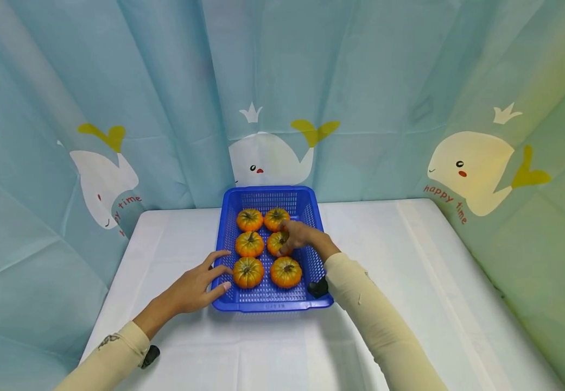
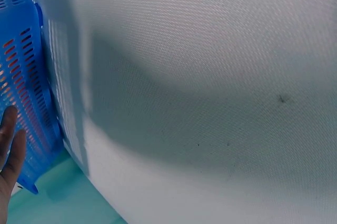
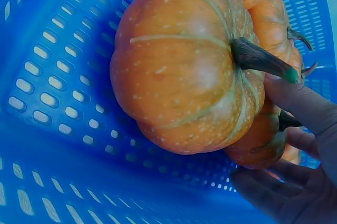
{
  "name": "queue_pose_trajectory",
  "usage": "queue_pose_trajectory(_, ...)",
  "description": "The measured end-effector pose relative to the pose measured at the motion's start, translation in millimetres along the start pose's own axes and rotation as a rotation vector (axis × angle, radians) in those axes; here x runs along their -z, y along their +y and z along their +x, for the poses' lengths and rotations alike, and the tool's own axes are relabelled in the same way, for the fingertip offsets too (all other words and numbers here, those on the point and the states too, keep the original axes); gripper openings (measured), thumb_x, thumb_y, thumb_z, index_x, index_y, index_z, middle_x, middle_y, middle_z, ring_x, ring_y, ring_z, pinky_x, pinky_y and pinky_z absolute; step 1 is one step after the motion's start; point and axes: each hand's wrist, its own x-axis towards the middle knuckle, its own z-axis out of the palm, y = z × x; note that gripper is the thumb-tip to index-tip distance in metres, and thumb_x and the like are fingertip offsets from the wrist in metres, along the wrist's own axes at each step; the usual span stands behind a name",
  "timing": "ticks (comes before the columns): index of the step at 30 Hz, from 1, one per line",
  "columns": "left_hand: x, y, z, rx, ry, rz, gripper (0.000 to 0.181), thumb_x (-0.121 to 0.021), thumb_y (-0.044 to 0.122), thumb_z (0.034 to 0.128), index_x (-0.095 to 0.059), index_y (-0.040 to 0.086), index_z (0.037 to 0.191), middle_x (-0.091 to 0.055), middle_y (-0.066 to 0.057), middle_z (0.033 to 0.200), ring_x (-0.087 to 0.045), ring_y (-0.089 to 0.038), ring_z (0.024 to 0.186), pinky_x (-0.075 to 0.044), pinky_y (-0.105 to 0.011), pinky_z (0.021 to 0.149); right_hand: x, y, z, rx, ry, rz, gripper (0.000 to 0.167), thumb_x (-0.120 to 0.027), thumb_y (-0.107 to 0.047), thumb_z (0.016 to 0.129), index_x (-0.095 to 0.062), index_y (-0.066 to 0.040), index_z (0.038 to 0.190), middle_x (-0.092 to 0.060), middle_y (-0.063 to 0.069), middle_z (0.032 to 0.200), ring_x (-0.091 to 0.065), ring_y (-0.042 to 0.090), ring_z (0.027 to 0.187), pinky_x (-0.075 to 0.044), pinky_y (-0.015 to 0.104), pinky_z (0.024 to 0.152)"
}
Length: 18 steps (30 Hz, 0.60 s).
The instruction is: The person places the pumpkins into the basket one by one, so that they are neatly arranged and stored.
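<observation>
Several small orange pumpkins with dark stems sit in two columns inside a blue plastic basket (image 1: 274,307). My right hand (image 1: 299,236) reaches over the basket's right side and holds the middle pumpkin (image 1: 273,243) of the right column, thumb on the near side. In the right wrist view, the front-right pumpkin (image 3: 184,66) stands large before that hand, and the held pumpkin (image 3: 258,142) is partly hidden behind it. At the basket's left side is my left hand (image 1: 191,288), its fingers spread and loosely bent by the rim; the left wrist view shows two fingers (image 2: 16,153) against the slotted wall.
The basket stands on a white-covered table (image 1: 385,260), near its back edge. Behind and around hangs a pale blue curtain (image 1: 375,70) with whale prints. Black wrist devices (image 1: 150,357) sit at both sleeves, the right one close to the basket's right wall.
</observation>
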Motion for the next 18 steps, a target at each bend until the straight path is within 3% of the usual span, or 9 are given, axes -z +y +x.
queue_pose_trajectory(9, 1.9, -3.1, -3.0, -0.003, -0.001, 0.007, 0.033, -0.060, 0.039, 0.0984, -0.065, 0.019, 0.124, -0.033, -0.009, 0.160, -0.059, -0.038, 0.126, -0.055, -0.053, 0.095, 7.8, -7.6, -9.0, 0.001, -0.012, 0.025, 0.084, -0.080, -0.037, 0.085, -0.037, -0.014, 0.153, -0.044, 0.016, 0.153, -0.041, 0.038, 0.140, -0.034, 0.060, 0.115)
queue_pose_trajectory(13, 1.2, -4.8, -4.0, 0.000, -0.004, 0.015, 0.034, -0.060, 0.041, 0.0983, -0.065, 0.019, 0.125, -0.033, -0.009, 0.160, -0.058, -0.038, 0.127, -0.055, -0.054, 0.095, 17.1, -11.7, -16.8, 0.070, 0.034, 0.007, 0.083, -0.078, -0.042, 0.086, -0.038, -0.013, 0.153, -0.046, 0.015, 0.151, -0.043, 0.038, 0.140, -0.036, 0.060, 0.114)
queue_pose_trajectory(18, 2.4, -5.7, -6.6, -0.004, 0.000, 0.038, 0.041, -0.060, 0.044, 0.0981, -0.064, 0.021, 0.131, -0.032, -0.007, 0.162, -0.053, -0.038, 0.133, -0.052, -0.057, 0.098, 28.9, -13.8, -30.1, 0.222, 0.132, 0.010, 0.076, -0.073, -0.046, 0.089, -0.043, -0.008, 0.147, -0.049, 0.019, 0.148, -0.048, 0.038, 0.135, -0.042, 0.057, 0.110)
